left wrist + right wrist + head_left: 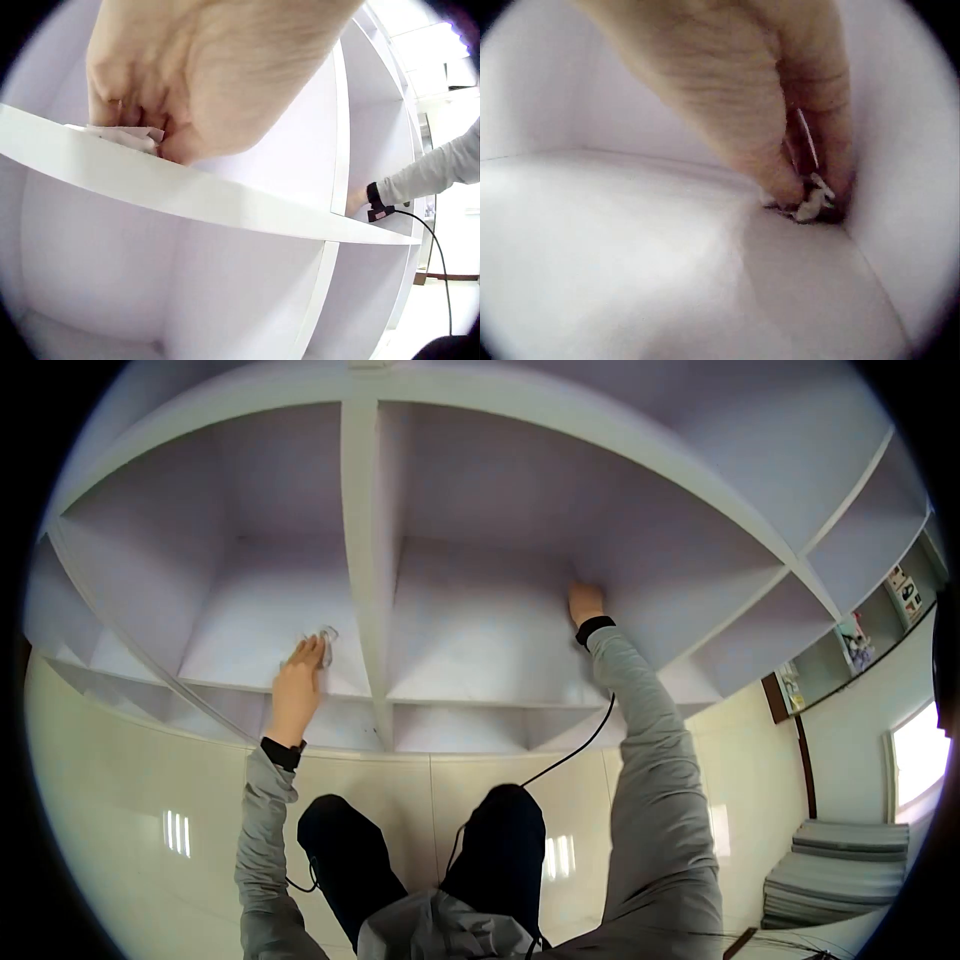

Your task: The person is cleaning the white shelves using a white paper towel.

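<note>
My left hand [297, 690] is over the floor of the left compartment, near its front edge. In the left wrist view its curled fingers hold a crumpled white piece [127, 137], which looks like paper or tissue, by the shelf edge [187, 196]. My right hand [587, 603] reaches deep into the neighbouring compartment, beside its right wall. The right wrist view shows that hand's thumb and fingers [780, 112] pinching a small, crumpled whitish bit [811, 204] low in the corner. What that bit is, I cannot tell.
A white upright divider [362, 550] stands between my hands. Lower compartments [460, 728] run beneath the shelf. A black cable [572, 752] hangs from my right wrist. To the right are shelves with small items [857, 642] and a grey stack [835, 875] on the floor.
</note>
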The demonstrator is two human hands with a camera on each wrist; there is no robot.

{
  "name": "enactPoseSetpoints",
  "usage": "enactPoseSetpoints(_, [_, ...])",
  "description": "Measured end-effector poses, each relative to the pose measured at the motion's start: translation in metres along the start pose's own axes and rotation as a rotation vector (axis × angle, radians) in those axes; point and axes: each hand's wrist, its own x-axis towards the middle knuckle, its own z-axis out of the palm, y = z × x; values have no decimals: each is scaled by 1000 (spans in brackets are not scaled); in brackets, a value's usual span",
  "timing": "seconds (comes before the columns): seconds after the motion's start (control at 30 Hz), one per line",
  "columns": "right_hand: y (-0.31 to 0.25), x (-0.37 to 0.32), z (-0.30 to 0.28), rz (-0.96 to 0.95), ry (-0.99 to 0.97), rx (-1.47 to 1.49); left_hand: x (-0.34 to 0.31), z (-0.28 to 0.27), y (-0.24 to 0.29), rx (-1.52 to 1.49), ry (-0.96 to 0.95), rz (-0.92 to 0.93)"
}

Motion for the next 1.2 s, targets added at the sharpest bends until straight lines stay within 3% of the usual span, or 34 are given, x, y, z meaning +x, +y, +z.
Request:
enactPoseSetpoints(0.1, [8, -61, -29, -122, 29, -23, -2, 3, 1, -25, 15, -7])
enactPoseSetpoints(0.27, [-9, -165, -77, 48, -133, -27, 0, 0, 7, -5, 9, -38])
enactPoseSetpoints(0.33, [-4, -179, -75, 25, -53, -22, 3, -1, 3, -20, 2, -26])
enactPoseSetpoints(0.47, [-14, -158, -73, 76, -55, 158, 3, -1, -1, -26, -26, 0])
enactPoseSetpoints(0.53, [-28, -130, -64, -20, 115, 283, 2, 2, -5, -30, -8, 1])
enactPoseSetpoints(0.67, [-61, -38, -11, 91, 189, 266, 0, 1, -3, -26, 1, 14])
enactPoseSetpoints(0.83, [-169, -7, -33, -210, 235, 605, 1, 3, -3, -21, -6, -12])
enactPoseSetpoints(0.93, [-191, -55, -73, -453, 116, 608, 4, 6, -5, -26, 16, 6])
enactPoseSetpoints(1.0, [-153, -86, -98, -540, 54, 609, 1, 3, -4, -21, -17, -9])
enactPoseSetpoints(1.07, [-98, -93, -77, -390, -17, 697, 0, 2, -4, -21, -18, -3])
enactPoseSetpoints(1.2, [-17, -63, -33, 27, 37, 270, 1, -3, 2, 11, -6, 21])
